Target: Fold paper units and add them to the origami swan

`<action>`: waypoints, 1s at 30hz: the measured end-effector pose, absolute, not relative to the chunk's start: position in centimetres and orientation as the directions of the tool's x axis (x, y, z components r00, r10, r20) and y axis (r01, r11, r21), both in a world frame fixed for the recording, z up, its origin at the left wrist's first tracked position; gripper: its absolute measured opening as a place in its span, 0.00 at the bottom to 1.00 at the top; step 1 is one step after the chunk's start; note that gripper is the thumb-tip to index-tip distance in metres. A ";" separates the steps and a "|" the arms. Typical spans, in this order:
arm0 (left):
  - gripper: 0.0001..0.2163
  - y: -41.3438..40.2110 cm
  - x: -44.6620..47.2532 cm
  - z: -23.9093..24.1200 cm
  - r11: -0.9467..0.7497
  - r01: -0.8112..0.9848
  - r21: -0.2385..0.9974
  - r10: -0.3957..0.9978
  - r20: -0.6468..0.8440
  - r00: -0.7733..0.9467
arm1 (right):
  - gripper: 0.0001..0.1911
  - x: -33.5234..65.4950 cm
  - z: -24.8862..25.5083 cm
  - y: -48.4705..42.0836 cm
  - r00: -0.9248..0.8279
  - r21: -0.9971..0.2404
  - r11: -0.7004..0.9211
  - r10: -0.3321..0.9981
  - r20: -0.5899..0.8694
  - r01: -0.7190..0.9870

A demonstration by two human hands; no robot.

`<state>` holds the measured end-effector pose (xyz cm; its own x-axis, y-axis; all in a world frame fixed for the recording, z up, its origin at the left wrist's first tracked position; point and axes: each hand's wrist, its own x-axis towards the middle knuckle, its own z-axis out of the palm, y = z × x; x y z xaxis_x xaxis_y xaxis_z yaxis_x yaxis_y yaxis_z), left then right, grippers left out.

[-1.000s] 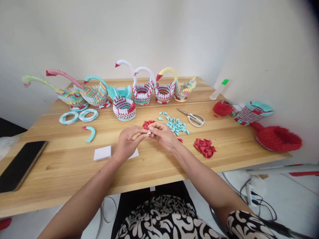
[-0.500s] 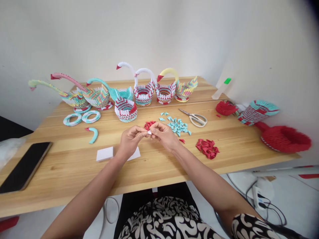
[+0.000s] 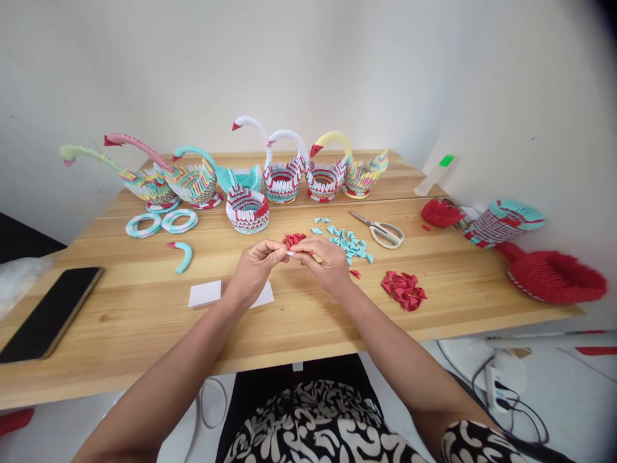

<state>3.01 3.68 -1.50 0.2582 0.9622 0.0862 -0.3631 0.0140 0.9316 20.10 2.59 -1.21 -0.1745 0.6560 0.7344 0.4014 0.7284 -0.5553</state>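
My left hand (image 3: pixel 253 270) and my right hand (image 3: pixel 326 262) meet over the middle of the wooden table (image 3: pixel 308 315), and together they pinch a small white piece of paper (image 3: pixel 290 253). Both hands' fingers are closed on it. Just beyond them lies a small heap of red folded pieces (image 3: pixel 293 240). To the right of that is a scatter of teal folded pieces (image 3: pixel 348 241). A stack of white paper slips (image 3: pixel 205 293) lies under and left of my left wrist.
Several paper swans (image 3: pixel 284 173) and a round paper basket (image 3: pixel 247 209) stand along the back. Scissors (image 3: pixel 382 230), a red pile (image 3: pixel 403 289), red and teal models (image 3: pixel 552 273) lie right. A phone (image 3: pixel 48 312), two rings (image 3: pixel 161 223), a curved neck (image 3: pixel 183 255) lie left.
My hands stayed together on the white piece; the fingers turned it slightly and the right hand closed over it more. The view shifted a little.
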 end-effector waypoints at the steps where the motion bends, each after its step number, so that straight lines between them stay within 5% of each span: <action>1: 0.14 3.7 3.0 -1.5 0.013 -0.366 0.931 0.962 0.088 0.259 | 0.05 20.1 -1.2 2.6 -0.180 -0.538 0.740 0.641 0.746 0.402; 15: 0.11 3.2 3.5 -1.5 -0.180 -0.167 0.969 0.968 0.204 0.144 | 0.06 19.5 -1.6 2.6 -0.181 -0.528 0.685 0.680 0.711 0.502; 21: 0.08 2.8 3.7 -1.5 -0.373 0.037 0.927 0.922 0.365 0.128 | 0.09 19.5 -1.6 2.5 -0.207 -0.525 0.685 0.687 0.697 0.506; 24: 0.07 2.8 3.5 -1.3 -0.431 0.119 0.895 0.900 0.417 0.124 | 0.09 19.4 -1.3 2.4 -0.170 -0.669 0.604 0.784 0.597 0.435; 27: 0.08 3.1 3.2 -1.1 -0.371 0.036 0.928 0.925 0.366 0.105 | 0.10 19.3 -0.8 2.7 -0.178 -0.892 0.392 0.917 0.358 0.225; 30: 0.08 3.4 2.9 -0.8 -0.293 -0.069 0.954 0.950 0.298 0.088 | 0.11 19.5 -0.4 3.4 -0.225 -0.978 0.199 0.958 0.180 0.065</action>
<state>2.94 3.37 -0.80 0.0878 0.9504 0.2984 -0.0687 -0.2931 0.9536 19.46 3.43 -0.35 -0.2253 0.9575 0.1801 0.0651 0.1992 -0.9778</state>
